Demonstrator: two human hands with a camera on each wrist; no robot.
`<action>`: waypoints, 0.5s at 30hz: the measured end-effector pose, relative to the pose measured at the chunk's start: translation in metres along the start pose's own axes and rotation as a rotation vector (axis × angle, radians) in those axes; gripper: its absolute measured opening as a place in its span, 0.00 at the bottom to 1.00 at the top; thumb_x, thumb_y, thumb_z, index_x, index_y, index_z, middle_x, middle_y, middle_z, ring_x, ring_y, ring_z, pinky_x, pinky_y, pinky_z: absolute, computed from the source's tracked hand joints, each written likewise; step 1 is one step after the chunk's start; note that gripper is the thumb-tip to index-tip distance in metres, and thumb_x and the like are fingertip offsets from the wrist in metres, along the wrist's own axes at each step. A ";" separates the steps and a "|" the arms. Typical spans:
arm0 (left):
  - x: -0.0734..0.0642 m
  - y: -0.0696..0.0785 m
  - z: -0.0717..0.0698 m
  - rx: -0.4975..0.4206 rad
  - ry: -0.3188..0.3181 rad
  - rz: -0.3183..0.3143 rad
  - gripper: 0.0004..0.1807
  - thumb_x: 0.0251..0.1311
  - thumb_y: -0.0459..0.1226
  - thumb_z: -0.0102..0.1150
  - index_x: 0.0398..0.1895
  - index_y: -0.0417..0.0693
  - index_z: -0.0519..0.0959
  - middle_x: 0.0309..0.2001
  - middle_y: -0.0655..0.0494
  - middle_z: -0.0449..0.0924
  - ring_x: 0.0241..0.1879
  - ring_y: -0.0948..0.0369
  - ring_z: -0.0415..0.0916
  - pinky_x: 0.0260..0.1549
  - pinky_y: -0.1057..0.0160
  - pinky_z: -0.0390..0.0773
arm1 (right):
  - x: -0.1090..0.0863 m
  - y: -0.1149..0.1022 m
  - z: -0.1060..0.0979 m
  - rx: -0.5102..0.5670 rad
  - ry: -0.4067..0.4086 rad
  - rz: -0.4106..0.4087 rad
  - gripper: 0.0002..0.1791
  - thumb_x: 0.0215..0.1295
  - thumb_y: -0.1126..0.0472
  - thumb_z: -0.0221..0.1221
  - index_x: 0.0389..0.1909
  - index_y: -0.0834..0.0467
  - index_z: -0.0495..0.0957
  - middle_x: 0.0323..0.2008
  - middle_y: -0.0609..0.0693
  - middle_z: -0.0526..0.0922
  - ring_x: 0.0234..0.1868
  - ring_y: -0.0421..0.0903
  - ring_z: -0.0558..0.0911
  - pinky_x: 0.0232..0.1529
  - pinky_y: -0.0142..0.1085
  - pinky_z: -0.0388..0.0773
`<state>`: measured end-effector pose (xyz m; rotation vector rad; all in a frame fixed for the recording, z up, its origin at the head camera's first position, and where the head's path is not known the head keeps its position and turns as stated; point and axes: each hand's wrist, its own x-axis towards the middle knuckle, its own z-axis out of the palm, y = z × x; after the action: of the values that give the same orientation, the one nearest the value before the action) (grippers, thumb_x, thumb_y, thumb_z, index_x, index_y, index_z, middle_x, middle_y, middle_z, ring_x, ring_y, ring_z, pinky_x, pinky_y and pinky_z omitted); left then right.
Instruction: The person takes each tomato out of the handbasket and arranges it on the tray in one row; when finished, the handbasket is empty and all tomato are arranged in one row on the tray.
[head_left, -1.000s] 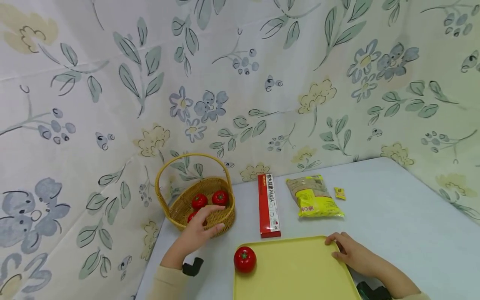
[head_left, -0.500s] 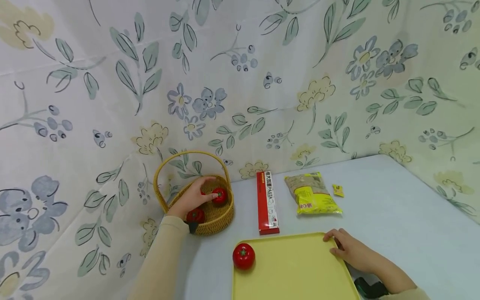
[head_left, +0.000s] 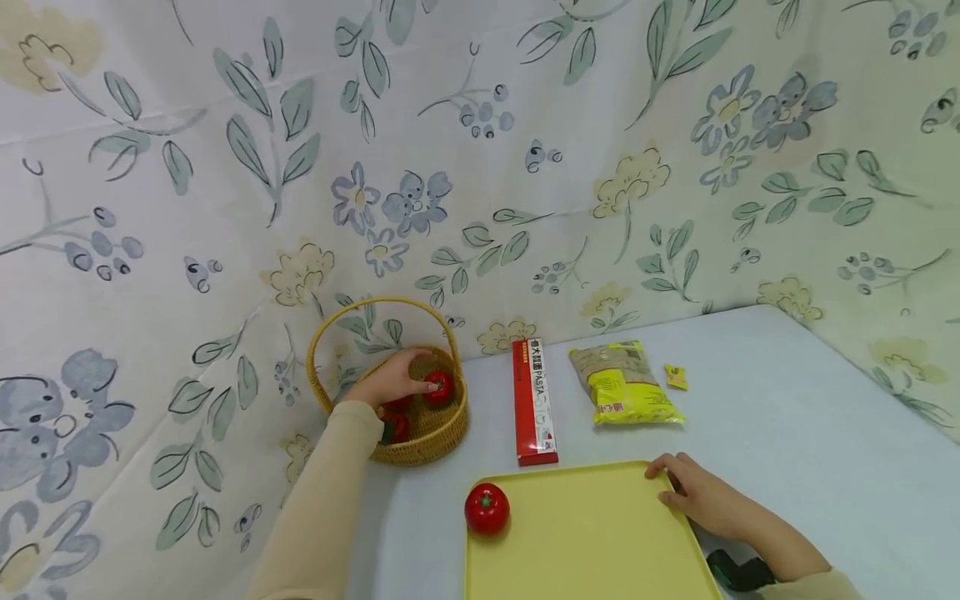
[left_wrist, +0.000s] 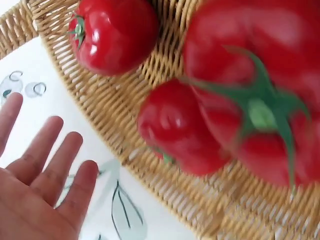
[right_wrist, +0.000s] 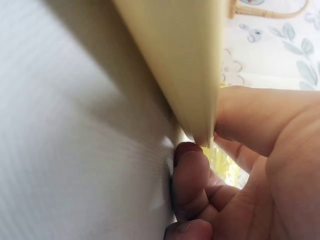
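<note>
My left hand reaches into the wicker basket, its thumb right at a red tomato on the far side. In the left wrist view its fingers are spread and straight, beside the basket rim. That view shows three tomatoes in the basket, the largest tomato closest to the camera. With my right hand I pinch the far right corner of the yellow tray between thumb and curled fingers. Another red tomato sits in the tray's far left corner.
Behind the tray lies a red and white pasta box. To its right are a yellow plastic bag and a small yellow packet. A floral curtain hangs behind the white table.
My left hand has moved from over the basket's near side farther back into it, up to the far tomato. My right hand has stayed at the tray's corner.
</note>
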<state>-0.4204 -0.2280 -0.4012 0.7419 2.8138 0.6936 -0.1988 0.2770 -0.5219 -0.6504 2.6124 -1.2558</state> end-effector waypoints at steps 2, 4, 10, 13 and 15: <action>0.004 0.000 0.000 -0.009 -0.009 -0.002 0.40 0.66 0.41 0.72 0.75 0.33 0.66 0.73 0.36 0.66 0.75 0.40 0.60 0.74 0.41 0.57 | 0.001 0.000 0.000 0.003 -0.002 -0.005 0.13 0.77 0.62 0.60 0.57 0.60 0.72 0.38 0.51 0.65 0.34 0.39 0.65 0.31 0.36 0.64; 0.008 0.000 0.002 -0.017 -0.028 0.016 0.39 0.66 0.40 0.72 0.74 0.32 0.66 0.73 0.35 0.66 0.74 0.39 0.60 0.75 0.41 0.57 | 0.003 0.002 0.000 -0.003 0.000 -0.028 0.12 0.78 0.62 0.59 0.56 0.60 0.72 0.38 0.50 0.65 0.33 0.39 0.65 0.30 0.36 0.65; 0.019 -0.003 0.012 -0.004 -0.089 0.042 0.35 0.66 0.40 0.72 0.71 0.33 0.71 0.70 0.36 0.70 0.72 0.40 0.64 0.74 0.41 0.59 | 0.003 0.008 0.000 0.014 -0.001 -0.078 0.11 0.78 0.62 0.59 0.55 0.60 0.72 0.37 0.49 0.65 0.32 0.38 0.65 0.28 0.36 0.65; 0.022 -0.004 0.019 0.035 -0.114 0.022 0.34 0.66 0.41 0.72 0.71 0.36 0.73 0.68 0.40 0.74 0.70 0.43 0.69 0.72 0.44 0.64 | 0.002 0.008 0.000 0.029 -0.015 -0.068 0.12 0.78 0.62 0.60 0.55 0.60 0.72 0.37 0.50 0.65 0.32 0.38 0.65 0.28 0.37 0.65; 0.023 -0.005 0.024 0.055 -0.128 0.009 0.32 0.67 0.41 0.72 0.70 0.36 0.74 0.67 0.42 0.76 0.68 0.45 0.71 0.70 0.44 0.67 | 0.001 0.007 0.000 0.034 -0.024 -0.058 0.12 0.77 0.62 0.60 0.55 0.60 0.72 0.38 0.50 0.65 0.32 0.39 0.65 0.29 0.36 0.65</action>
<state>-0.4362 -0.2106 -0.4252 0.7797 2.7245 0.5520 -0.2016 0.2808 -0.5270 -0.7354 2.5646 -1.2981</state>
